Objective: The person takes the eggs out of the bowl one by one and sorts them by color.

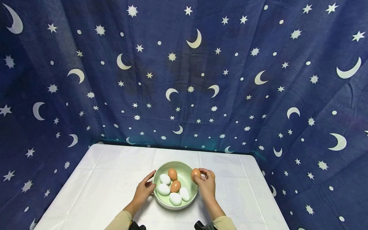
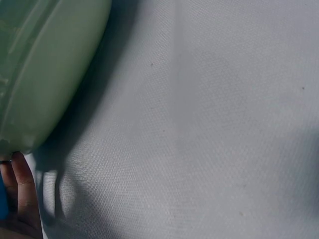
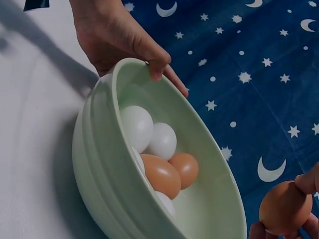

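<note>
A pale green bowl (image 1: 188, 169) stands on the table, with two brown eggs (image 1: 175, 186) and several white eggs (image 1: 164, 189) inside. My left hand (image 1: 142, 193) grips the bowl's left rim; in the right wrist view its thumb laps over the edge. In the left wrist view, fingertips (image 2: 22, 174) touch the bowl's outer side. At the right rim, my right hand (image 1: 207, 185) pinches a brown egg (image 3: 285, 208) between thumb and fingers, raised at the edge of the bowl. Another brown rounded shape (image 1: 212, 174) shows past its knuckles, mostly hidden.
A white cloth covers the table (image 1: 115, 179), with light creases. Behind it and along both sides hangs a dark blue curtain (image 1: 184, 70) with moons and stars. Dark straps (image 1: 204, 226) sit at both wrists, below beige sleeves (image 1: 120, 220).
</note>
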`<state>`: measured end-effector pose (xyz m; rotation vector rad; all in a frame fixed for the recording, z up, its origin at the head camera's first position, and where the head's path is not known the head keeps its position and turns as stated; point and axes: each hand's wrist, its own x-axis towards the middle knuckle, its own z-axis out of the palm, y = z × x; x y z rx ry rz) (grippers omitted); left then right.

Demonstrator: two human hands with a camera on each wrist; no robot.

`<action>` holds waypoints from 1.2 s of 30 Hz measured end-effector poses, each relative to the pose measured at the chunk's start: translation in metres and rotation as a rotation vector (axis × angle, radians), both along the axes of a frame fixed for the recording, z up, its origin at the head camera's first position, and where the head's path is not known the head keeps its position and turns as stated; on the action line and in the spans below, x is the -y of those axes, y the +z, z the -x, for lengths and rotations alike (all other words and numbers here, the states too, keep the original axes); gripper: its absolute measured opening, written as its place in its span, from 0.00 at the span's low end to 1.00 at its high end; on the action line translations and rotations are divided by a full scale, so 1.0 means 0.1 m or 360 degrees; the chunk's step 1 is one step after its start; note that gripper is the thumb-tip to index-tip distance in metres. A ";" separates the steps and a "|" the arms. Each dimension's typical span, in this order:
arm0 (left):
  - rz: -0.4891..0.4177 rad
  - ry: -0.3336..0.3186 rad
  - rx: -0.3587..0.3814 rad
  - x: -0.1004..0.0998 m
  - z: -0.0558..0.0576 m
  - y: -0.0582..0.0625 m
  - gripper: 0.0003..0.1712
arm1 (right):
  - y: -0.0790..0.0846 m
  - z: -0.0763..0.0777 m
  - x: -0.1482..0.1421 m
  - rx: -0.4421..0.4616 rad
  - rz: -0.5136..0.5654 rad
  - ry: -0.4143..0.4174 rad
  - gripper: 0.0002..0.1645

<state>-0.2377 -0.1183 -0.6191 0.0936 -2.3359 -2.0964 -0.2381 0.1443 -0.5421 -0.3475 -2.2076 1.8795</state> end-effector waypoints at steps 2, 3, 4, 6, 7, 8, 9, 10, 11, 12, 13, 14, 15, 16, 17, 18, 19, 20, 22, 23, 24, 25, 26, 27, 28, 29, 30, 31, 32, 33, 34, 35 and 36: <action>0.0004 0.0001 -0.0003 0.00 0.00 0.00 0.35 | 0.00 -0.01 -0.03 -0.0001 0.0003 -0.0020 0.25; 0.0004 0.0001 -0.0003 0.01 0.00 0.00 0.35 | -0.01 -0.02 -0.05 -0.0003 0.0010 -0.0024 0.25; 0.0003 0.0002 -0.0002 0.01 0.00 -0.01 0.35 | -0.02 -0.02 -0.08 -0.0002 0.0015 -0.0025 0.26; -0.0001 0.0008 0.0008 0.02 0.00 -0.01 0.35 | -0.03 -0.02 -0.13 0.0007 0.0031 -0.0042 0.27; -0.0004 0.0007 0.0009 0.02 0.00 -0.01 0.35 | -0.03 -0.02 -0.16 0.0008 0.0041 -0.0043 0.27; -0.0005 0.0006 0.0013 0.03 0.00 -0.02 0.35 | -0.04 -0.02 -0.19 0.0016 0.0044 -0.0051 0.27; -0.0009 0.0008 0.0014 0.03 0.00 -0.02 0.35 | -0.05 -0.02 -0.22 0.0017 0.0045 -0.0055 0.28; -0.0010 0.0010 0.0016 0.03 0.00 -0.02 0.35 | -0.05 -0.02 -0.26 0.0024 0.0045 -0.0066 0.28; -0.0007 0.0011 0.0019 0.03 0.01 -0.02 0.35 | -0.05 -0.03 -0.29 0.0039 0.0051 -0.0082 0.27; -0.0007 0.0011 0.0020 0.02 0.01 -0.02 0.35 | -0.06 -0.03 -0.32 0.0044 0.0051 -0.0090 0.28; -0.0006 0.0012 0.0022 0.02 0.01 -0.01 0.36 | -0.06 -0.03 -0.36 0.0043 0.0052 -0.0096 0.28; 0.0001 0.0018 0.0025 0.02 0.01 -0.01 0.36 | -0.06 -0.03 -0.39 0.0047 0.0051 -0.0111 0.28; 0.0012 0.0024 0.0024 0.02 0.01 -0.01 0.35 | -0.06 -0.03 -0.42 0.0045 0.0055 -0.0117 0.29; 0.0019 0.0029 0.0028 0.02 0.00 -0.01 0.35 | -0.06 -0.03 -0.44 0.0050 0.0058 -0.0129 0.29; 0.0024 0.0032 0.0028 0.01 0.00 0.00 0.35 | -0.05 -0.03 -0.47 0.0046 0.0057 -0.0142 0.29; 0.0027 0.0036 0.0026 0.01 0.00 0.00 0.35 | -0.05 -0.03 -0.50 0.0037 0.0057 -0.0154 0.29; 0.0030 0.0039 0.0026 0.01 -0.01 0.00 0.35 | -0.05 -0.02 -0.53 0.0032 0.0055 -0.0167 0.29; 0.0032 0.0042 0.0024 0.01 -0.01 0.01 0.35 | -0.05 -0.02 -0.55 0.0028 0.0057 -0.0181 0.29; 0.0034 0.0028 0.0005 0.00 -0.02 0.01 0.35 | -0.06 0.00 -0.61 0.0011 0.0073 -0.0205 0.29; 0.0031 0.0027 0.0003 0.00 -0.02 0.02 0.35 | -0.07 0.01 -0.65 0.0007 0.0073 -0.0220 0.29; 0.0029 0.0024 0.0002 0.00 -0.03 0.02 0.35 | -0.08 0.01 -0.68 0.0006 0.0082 -0.0228 0.29; 0.0027 0.0021 0.0000 0.00 -0.03 0.02 0.35 | -0.09 0.02 -0.71 0.0005 0.0086 -0.0237 0.29; 0.0027 0.0019 -0.0002 0.00 -0.03 0.02 0.35 | -0.10 0.03 -0.74 0.0005 0.0086 -0.0247 0.29; 0.0030 0.0017 -0.0003 0.00 -0.03 0.02 0.35 | -0.11 0.03 -0.77 0.0008 0.0077 -0.0257 0.29; 0.0020 0.0025 0.0013 0.00 -0.02 0.02 0.35 | -0.12 0.04 -0.80 0.0009 0.0074 -0.0268 0.29; 0.0023 0.0025 0.0014 0.00 -0.02 0.02 0.35 | -0.14 0.05 -0.84 0.0016 0.0053 -0.0284 0.29; 0.0024 0.0023 0.0015 0.00 -0.01 0.02 0.35 | -0.15 0.07 -0.86 0.0019 0.0036 -0.0300 0.29; 0.0029 0.0021 0.0015 0.00 -0.01 0.02 0.36 | -0.17 0.08 -0.89 0.0025 0.0013 -0.0318 0.29; 0.0033 0.0021 0.0019 0.00 0.00 0.02 0.36 | -0.19 0.09 -0.91 0.0031 -0.0003 -0.0334 0.29; 0.0033 0.0022 0.0022 0.00 0.00 0.01 0.36 | -0.22 0.11 -0.94 0.0039 -0.0014 -0.0348 0.29; 0.0032 0.0024 0.0025 0.00 0.00 0.01 0.36 | -0.24 0.12 -0.96 0.0049 -0.0020 -0.0361 0.29; 0.0030 0.0024 0.0024 0.00 0.00 0.01 0.36 | -0.26 0.14 -0.98 0.0058 -0.0024 -0.0370 0.29; 0.0025 0.0022 0.0025 0.00 0.00 0.01 0.36 | -0.29 0.15 -1.00 0.0068 -0.0019 -0.0380 0.29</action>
